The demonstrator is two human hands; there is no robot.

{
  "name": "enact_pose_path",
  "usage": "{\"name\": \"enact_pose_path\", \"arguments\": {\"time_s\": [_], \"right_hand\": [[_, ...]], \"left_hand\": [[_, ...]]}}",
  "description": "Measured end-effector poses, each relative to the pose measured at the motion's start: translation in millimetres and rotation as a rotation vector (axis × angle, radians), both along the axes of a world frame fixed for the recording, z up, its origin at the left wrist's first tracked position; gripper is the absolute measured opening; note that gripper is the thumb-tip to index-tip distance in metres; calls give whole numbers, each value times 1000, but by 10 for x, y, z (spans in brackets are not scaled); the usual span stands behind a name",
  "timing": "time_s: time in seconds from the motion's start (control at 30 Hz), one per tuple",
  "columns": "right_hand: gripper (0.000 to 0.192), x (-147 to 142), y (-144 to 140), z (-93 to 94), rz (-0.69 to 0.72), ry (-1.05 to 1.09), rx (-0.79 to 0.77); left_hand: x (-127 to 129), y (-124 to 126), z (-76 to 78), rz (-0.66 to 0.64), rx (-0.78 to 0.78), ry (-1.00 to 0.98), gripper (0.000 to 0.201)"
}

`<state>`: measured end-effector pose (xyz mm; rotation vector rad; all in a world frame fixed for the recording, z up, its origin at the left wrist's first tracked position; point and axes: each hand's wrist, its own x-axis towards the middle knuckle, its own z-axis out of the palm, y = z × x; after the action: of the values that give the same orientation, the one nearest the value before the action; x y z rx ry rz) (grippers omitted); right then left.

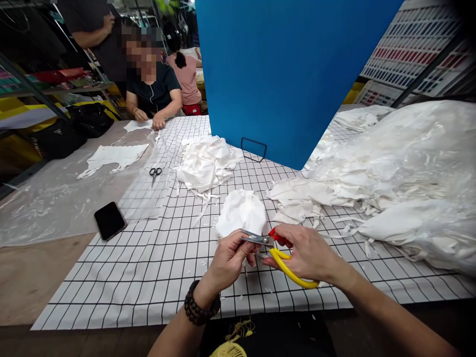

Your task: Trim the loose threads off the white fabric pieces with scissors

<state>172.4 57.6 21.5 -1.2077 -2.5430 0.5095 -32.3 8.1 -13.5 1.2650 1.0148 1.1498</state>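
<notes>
Hands meet: right hand [308,253] grips yellow-looped snips [277,250], left hand [230,258] pinches crumpled white cloth [241,212].

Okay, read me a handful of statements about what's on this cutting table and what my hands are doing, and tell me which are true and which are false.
1. The right hand holds yellow-handled scissors. True.
2. The left hand is resting flat on the black phone. False: it grips a white fabric piece at the scissor blades; the phone lies apart to the left.
3. A second, black-handled pair of scissors lies on the table further back. True.
4. The upright board behind the fabric is red. False: it is blue.
5. The gridded sheet under the hands is white with black lines. True.
</notes>
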Motion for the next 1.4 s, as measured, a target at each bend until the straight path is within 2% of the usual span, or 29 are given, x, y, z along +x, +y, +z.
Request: {"name": "enact_pose_path", "arguments": {"time_s": [0.13, 0.37, 0.43, 0.53, 0.6, 0.63, 0.7, 0.77, 0.87, 0.97, 1.03, 1.07, 1.13, 1.2, 1.23, 1.27, 1.37, 1.4], "right_hand": [[39, -23, 9, -12, -2, -4, -7], [41, -55, 2, -158, -16, 50, 23], [43, -51, 4, -189, -14, 122, -48], [43, 53, 112, -252, -56, 314, -333], [40, 172, 272, -339, -175, 447, -505], [38, 226, 368, -401, -254, 484, -539], [37, 276, 557, -554, -388, 456, -509], [43, 205, 692, -729, -440, 397, -475], [54, -107, 754, -972, -423, 402, -467], [45, -437, 749, -1115, -427, 473, -440], [37, -544, 778, -1116, -440, 540, -443], [35, -554, 805, -1083, -434, 579, -461], [36, -507, 864, -952, -389, 661, -519], [38, -422, 900, -757, -323, 729, -579], [38, -384, 905, -651, -286, 755, -615], [39, -357, 902, -550, -244, 785, -664], [36, -348, 877, -346, -141, 898, -855], [35, -364, 870, -323, -131, 931, -901]], "left_hand": [[-26, -9, 5, -13, -9, -8, 22], [-33, -7, -79, -1, -56, -69, 22], [-35, 7, -102, 6, -68, -105, 22], [-86, 9, -133, 35, -70, -148, 22], [-162, -18, -160, 64, -63, -181, 22], [-210, -41, -175, 84, -55, -202, 21], [-305, -95, -204, 142, -32, -236, 21], [-385, -142, -223, 222, 1, -244, 21], [-483, -148, -218, 342, 62, -234, 20], [-654, -58, -179, 439, 127, -204, 19], [-825, 20, -138, 524, 136, -103, 23], [-907, 51, -114, 578, 117, 9, 24], [-1004, 80, -70, 734, 52, 340, 26], [-953, 65, -51, 865, -20, 642, 31], [-865, 46, -58, 861, -52, 703, 34], [-743, 27, -79, 783, -94, 686, 36], [-293, 26, -221, 311, -280, 328, 37], [-157, 56, -285, 228, -325, 179, 36]]}}
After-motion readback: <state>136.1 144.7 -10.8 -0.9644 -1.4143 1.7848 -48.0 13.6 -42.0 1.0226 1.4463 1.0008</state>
